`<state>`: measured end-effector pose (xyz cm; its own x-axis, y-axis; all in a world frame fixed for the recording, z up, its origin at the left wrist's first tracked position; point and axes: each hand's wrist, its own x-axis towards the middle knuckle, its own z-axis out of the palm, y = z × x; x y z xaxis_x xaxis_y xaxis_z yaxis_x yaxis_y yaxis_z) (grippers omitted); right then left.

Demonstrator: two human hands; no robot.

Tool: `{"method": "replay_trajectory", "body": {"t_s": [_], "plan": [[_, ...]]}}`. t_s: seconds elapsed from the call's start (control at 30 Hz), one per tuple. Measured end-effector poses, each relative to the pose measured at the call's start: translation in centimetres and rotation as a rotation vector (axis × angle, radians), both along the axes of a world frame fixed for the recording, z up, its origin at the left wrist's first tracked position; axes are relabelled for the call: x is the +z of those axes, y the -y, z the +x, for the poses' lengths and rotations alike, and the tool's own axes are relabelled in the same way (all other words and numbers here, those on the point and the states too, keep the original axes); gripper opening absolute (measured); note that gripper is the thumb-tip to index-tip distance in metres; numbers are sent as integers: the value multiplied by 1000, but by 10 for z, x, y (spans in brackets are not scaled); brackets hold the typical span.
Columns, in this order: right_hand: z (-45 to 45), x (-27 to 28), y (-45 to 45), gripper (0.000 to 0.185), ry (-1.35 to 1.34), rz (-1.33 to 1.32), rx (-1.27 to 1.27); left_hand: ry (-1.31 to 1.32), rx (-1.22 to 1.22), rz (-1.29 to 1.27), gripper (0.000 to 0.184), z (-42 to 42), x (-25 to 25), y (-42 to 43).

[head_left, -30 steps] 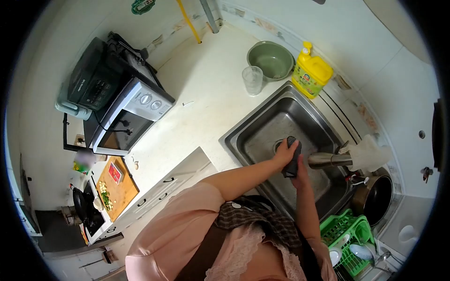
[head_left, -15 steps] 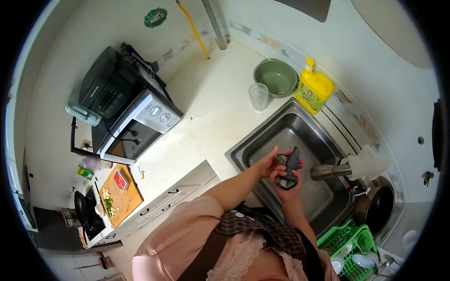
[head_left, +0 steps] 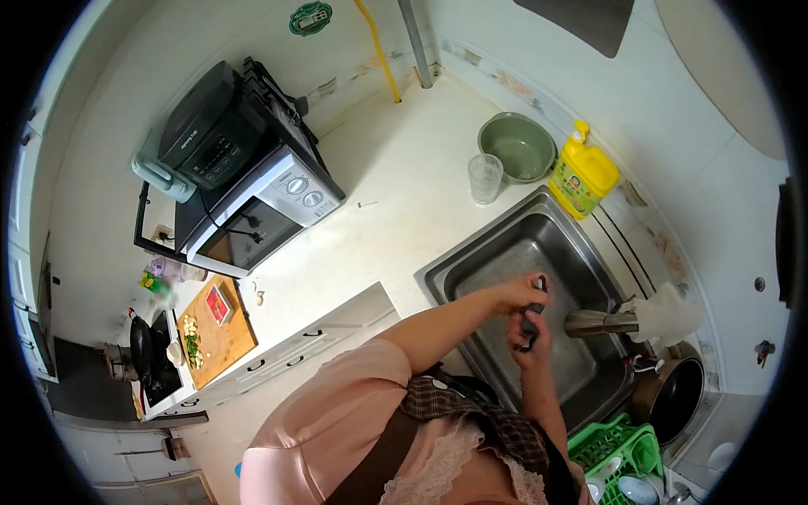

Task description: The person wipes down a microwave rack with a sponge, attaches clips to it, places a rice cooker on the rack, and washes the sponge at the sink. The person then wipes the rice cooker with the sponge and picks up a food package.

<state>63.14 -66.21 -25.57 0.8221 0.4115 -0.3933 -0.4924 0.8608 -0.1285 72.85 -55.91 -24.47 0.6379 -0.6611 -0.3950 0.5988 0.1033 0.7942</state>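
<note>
Over the steel sink [head_left: 480, 282], my two hands are close together on a dark grey tool [head_left: 534, 316] with looped ends, which looks like kitchen scissors. My left hand [head_left: 519, 294] is closed round its upper end. Just below, my right hand [head_left: 530, 345] grips the lower end, where a black loop sticks out between the fingers. Most of the tool is hidden by my fingers. To the right of my hands, the metal faucet [head_left: 599, 324] reaches over the basin, with a whitish cloth or bag [head_left: 673, 318] at its base.
Behind the sink stand a green basin [head_left: 526, 151], a clear glass [head_left: 486, 181] and a yellow pump bottle [head_left: 582, 181]. A pot [head_left: 673, 396] and a green dish rack [head_left: 610, 446] are at right. Leftward are a microwave [head_left: 269, 215] and a cutting board [head_left: 223, 345] with chopped food.
My left hand has turned over and closed round the tool's upper end. The tool, spread in view before, is now mostly covered. The whole view has shifted slightly.
</note>
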Motion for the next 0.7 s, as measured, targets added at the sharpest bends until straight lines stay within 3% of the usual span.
{"method": "replay_trajectory", "body": {"t_s": [0.13,0.2,0.23,0.3,0.33,0.4,0.43,0.5,0.57,0.63,0.7], "plan": [[2,-9,-2,12,7,-276,101,175,-54,323,32,-6,-10,6],[5,-20,-5,10,-9,-989,254,271,-60,445,38,-9,-25,11],[7,-46,-4,10,-9,-990,255,322,36,531,39,-12,-47,16],[10,-106,-2,27,415,-1722,404,373,136,616,41,-18,-80,23],[11,-109,-4,27,415,-1721,406,338,250,704,42,-22,-92,26],[10,-113,-13,47,631,-1779,137,299,368,792,44,-23,-108,29],[11,-90,-20,47,636,-1777,138,312,407,880,49,-21,-112,29],[8,-25,-33,59,444,-2033,256,317,448,966,54,-19,-114,30],[5,-27,-34,52,503,-1990,211,190,432,1101,62,-12,-115,29],[5,-43,-34,46,562,-1942,161,134,302,1025,67,-6,-80,22],[8,-72,-22,33,311,-1600,161,75,169,947,72,-6,-40,7]]}}
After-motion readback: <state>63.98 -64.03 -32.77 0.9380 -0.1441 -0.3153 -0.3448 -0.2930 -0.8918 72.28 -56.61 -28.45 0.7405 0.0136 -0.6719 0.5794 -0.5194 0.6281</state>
